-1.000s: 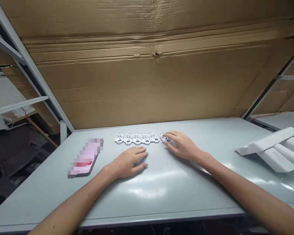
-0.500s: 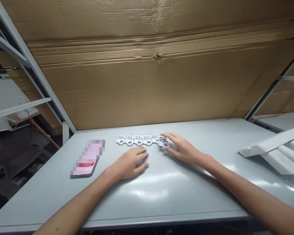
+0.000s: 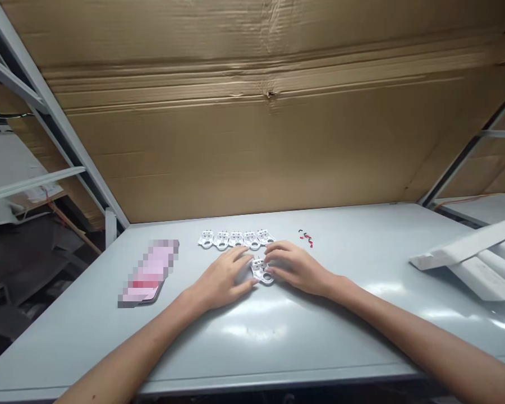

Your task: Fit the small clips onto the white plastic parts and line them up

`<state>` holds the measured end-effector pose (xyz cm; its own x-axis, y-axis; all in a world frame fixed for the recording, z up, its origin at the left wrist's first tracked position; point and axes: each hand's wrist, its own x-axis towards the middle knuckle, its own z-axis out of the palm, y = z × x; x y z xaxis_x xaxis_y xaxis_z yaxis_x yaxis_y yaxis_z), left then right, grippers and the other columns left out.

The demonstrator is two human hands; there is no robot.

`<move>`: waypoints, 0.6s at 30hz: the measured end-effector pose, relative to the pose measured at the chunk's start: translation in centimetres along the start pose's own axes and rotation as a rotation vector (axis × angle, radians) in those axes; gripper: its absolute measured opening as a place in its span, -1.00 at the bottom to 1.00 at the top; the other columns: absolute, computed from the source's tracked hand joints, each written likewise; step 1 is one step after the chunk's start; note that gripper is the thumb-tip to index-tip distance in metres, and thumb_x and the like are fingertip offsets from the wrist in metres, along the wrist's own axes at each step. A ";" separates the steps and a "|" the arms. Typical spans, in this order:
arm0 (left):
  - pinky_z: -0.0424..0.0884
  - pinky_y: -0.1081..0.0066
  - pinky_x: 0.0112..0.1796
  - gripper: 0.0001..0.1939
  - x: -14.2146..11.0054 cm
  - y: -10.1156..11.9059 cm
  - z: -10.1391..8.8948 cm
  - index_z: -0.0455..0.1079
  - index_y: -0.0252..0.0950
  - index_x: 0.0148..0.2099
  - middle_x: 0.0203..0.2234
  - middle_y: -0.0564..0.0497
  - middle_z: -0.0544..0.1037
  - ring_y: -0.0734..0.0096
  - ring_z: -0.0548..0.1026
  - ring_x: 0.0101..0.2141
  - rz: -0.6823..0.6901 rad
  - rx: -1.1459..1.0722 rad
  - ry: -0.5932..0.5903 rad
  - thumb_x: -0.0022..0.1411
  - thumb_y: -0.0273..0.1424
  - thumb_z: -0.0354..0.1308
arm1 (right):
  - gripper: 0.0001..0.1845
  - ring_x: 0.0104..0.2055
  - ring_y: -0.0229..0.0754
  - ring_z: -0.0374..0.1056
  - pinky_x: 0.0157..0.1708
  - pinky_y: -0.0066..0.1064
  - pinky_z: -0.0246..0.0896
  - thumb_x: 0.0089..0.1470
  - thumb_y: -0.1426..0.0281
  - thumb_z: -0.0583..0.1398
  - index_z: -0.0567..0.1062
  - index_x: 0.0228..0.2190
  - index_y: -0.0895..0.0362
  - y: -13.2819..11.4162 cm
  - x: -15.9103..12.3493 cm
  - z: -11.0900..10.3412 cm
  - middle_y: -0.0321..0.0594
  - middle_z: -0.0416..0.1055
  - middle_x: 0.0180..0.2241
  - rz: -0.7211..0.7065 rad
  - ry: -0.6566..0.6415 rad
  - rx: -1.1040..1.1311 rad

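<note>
A small white plastic part (image 3: pixel 261 274) with a round ring and short prongs lies on the table between my two hands. My right hand (image 3: pixel 301 266) has its thumb and fingers closed on the part's right side. On the other side, my left hand (image 3: pixel 225 278) rests on the table with thumb and fingers apart, their tips close to the part's left edge; whether they touch it I cannot tell. Just behind my hands, several matching white plastic parts (image 3: pixel 221 240) sit side by side in a row. Tiny red and black pieces (image 3: pixel 307 238) lie behind my right hand.
A phone (image 3: pixel 149 272) with a blurred pink screen lies on the left of the grey table (image 3: pixel 252 348). White folded pieces (image 3: pixel 471 261) lie at the right. A cardboard sheet (image 3: pixel 252 151) stands behind, between metal frame posts (image 3: pixel 59 118).
My right hand has drawn the white plastic part from the row's right end toward me and left, next to my left hand. The red and black pieces now show. My left hand has hardly moved.
</note>
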<state>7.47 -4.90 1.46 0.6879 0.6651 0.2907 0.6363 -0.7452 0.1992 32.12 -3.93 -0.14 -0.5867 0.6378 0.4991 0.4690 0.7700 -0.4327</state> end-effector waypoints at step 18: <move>0.34 0.15 0.10 -0.62 0.3 0.9 0.2 0.35 -0.30 0.11 0.14 -0.20 0.38 0.10 0.35 0.13 -0.072 -0.145 0.031 0.29 -0.30 0.21 | -0.75 -0.20 0.00 0.52 -0.15 -0.13 0.40 0.24 0.33 0.09 0.59 -0.25 0.02 -1.0 0.1 -0.5 -0.17 0.61 -0.22 0.198 0.176 0.084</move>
<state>8.36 -5.36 1.51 0.6295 0.7170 0.2994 0.6250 -0.6962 0.3530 31.94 -4.64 0.72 -0.3614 0.7752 0.5181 0.5027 0.6300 -0.5920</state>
